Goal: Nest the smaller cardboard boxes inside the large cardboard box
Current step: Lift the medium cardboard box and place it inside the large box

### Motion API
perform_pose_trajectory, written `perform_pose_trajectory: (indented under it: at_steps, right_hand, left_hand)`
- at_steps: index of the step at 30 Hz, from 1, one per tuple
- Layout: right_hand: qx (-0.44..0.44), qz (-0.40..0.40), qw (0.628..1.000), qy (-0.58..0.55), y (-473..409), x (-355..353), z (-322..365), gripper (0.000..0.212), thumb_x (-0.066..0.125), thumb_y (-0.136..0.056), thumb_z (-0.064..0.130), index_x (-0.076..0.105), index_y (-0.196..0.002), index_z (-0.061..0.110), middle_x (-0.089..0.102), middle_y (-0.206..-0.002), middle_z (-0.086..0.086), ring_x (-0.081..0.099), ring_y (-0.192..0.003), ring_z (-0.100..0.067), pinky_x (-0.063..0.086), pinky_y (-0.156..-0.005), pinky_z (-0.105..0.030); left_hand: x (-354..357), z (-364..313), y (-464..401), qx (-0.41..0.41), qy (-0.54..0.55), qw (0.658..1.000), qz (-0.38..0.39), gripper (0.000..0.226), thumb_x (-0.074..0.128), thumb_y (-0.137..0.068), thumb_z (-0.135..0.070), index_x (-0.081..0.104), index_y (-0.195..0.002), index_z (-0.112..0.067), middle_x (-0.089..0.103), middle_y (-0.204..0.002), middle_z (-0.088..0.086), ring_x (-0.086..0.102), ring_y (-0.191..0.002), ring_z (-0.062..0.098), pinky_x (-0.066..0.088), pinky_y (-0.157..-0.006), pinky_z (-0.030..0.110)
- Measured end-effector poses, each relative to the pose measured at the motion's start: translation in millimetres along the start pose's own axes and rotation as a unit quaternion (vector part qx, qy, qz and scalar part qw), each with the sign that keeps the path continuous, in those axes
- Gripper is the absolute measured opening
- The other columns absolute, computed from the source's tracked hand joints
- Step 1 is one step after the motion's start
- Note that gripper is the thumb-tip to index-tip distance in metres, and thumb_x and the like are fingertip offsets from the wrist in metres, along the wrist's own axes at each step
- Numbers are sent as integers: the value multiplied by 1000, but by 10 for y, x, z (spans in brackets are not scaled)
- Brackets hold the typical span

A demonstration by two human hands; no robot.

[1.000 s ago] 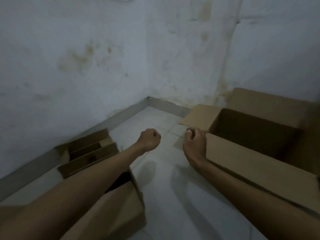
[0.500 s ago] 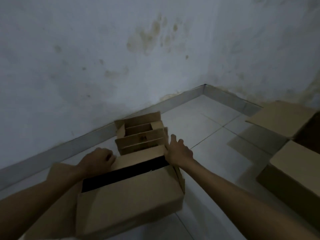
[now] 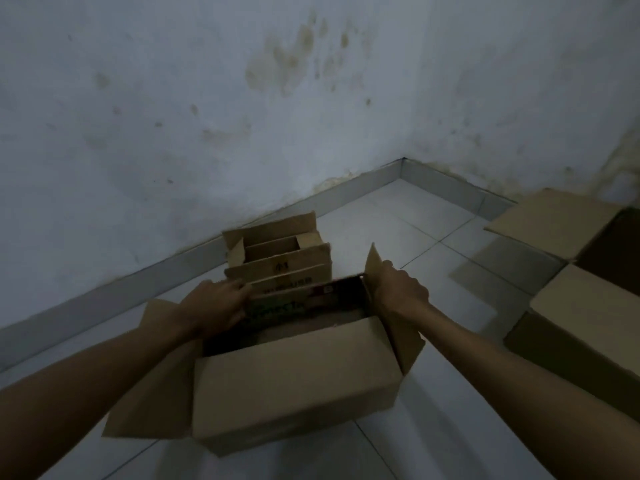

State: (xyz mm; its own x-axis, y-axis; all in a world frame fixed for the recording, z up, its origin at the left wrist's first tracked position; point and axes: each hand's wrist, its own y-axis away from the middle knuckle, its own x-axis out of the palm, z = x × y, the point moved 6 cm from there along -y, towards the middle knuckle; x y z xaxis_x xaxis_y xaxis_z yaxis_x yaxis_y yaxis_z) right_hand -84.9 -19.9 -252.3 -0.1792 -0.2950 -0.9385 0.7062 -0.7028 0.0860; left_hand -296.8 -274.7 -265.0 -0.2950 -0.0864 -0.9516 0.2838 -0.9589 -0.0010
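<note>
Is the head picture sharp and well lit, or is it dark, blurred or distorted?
Head view: dim and bluish, without glare; the left hand and right hand on the open cardboard box look soft; its printed far flap is unreadable; the baseboard seems slightly bowed by the wide lens.

Near box [image 3: 298, 382]: plain brown cardboard, matt, smooth faces, flaps creased at the folds; inner far wall carries a printed, faintly glossy panel, print too blurred to read. Smaller box [image 3: 277, 258] behind it: same dull cardboard, dark stamped marks. Large box [image 3: 585, 306]: matt cardboard. Floor [image 3: 433, 438]: pale tile, smooth, slight sheen, thin grout lines. Wall [image 3: 173, 116]: matt painted plaster, blotchy, yellow-brown stains.
</note>
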Motion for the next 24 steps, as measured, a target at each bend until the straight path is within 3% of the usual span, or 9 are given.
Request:
perform_pose_trajectory:
  at_steps: [2, 5, 8, 11, 13, 16, 18, 21, 24]
  right_hand:
    - [5, -11, 1000, 29, 94, -84, -175, 40, 60, -90, 28, 40, -122, 14, 57, -94, -3, 58, -76, -20, 51, -62, -36]
    - [10, -27, 999, 45, 244, -160, -492, 42, 56, -92, 38, 36, -120, 14, 62, -101, -10, 64, -82, -27, 56, -73, -42]
    - [18, -63, 995, 77, 356, -229, -815, 63, 56, -92, 35, 21, -141, 15, 57, -110, -12, 62, -82, -28, 54, -68, -40]
    - [26, -85, 990, 109, 427, -281, -1026, 89, 59, -92, 26, -3, -156, 22, 45, -120, -16, 50, -68, -22, 40, -56, -32]
    - [27, -72, 990, 117, 444, -297, -1129, 88, 58, -91, 20, 0, -156, 29, 38, -124, -17, 48, -67, -23, 40, -57, -31]
    - [78, -38, 985, 147, 476, -264, -1263, 60, 53, -92, 14, 30, -146, 22, 30, -137, -19, 55, -99, -37, 51, -74, -39]
    - [95, -46, 974, 202, 452, -300, -1312, 47, 51, -95, 21, 41, -140, 15, 25, -148, -20, 39, -126, -42, 46, -94, -45]
    - [63, -64, 945, 316, 405, -398, -1294, 56, 40, -100, 31, 31, -151, 9, 15, -159, -21, 15, -147, -38, 20, -117, -46]
    - [28, -41, 923, 381, 384, -362, -1295, 61, 42, -98, 39, 35, -150, 8, 23, -157, -19, 15, -146, -37, 10, -120, -46]
  left_hand:
    - [-202, -7, -257, 0, 3, 999, -47, 24, 58, -94, -30, 65, -111, -14, 70, -106, 10, 68, -82, 30, 47, -59, 33]
    - [-405, -95, -704, -11, 1, 996, -87, 21, 58, -97, -29, 67, -110, -14, 70, -107, 11, 66, -94, 33, 52, -74, 40]
    - [-529, -316, -1154, 15, -25, 992, -125, 13, 69, -90, -22, 70, -102, -15, 70, -101, 10, 64, -91, 32, 49, -73, 40]
    - [-640, -577, -1566, 28, -32, 988, -151, 12, 73, -85, -14, 71, -96, -9, 68, -105, 18, 62, -96, 37, 49, -79, 43]
    - [-745, -742, -1819, 27, -14, 987, -161, 14, 74, -84, -12, 73, -97, -6, 65, -115, 26, 63, -101, 41, 49, -81, 44]
    - [-831, -889, -2131, -53, 147, 978, -139, 26, 59, -92, -5, 62, -118, -4, 58, -118, 24, 60, -104, 41, 49, -78, 46]
    - [-785, -961, -2220, -120, 249, 951, -135, 42, 52, -95, -2, 45, -137, -1, 57, -120, 23, 60, -104, 41, 51, -81, 50]
    - [-656, -1186, -2204, -74, 240, 960, -126, 47, 53, -98, -16, 37, -140, -1, 57, -122, 20, 60, -102, 38, 52, -79, 48]
    - [-344, -1138, -2010, -33, 214, 974, -62, 42, 51, -99, -30, 42, -133, -7, 47, -132, 15, 56, -110, 36, 50, -83, 45]
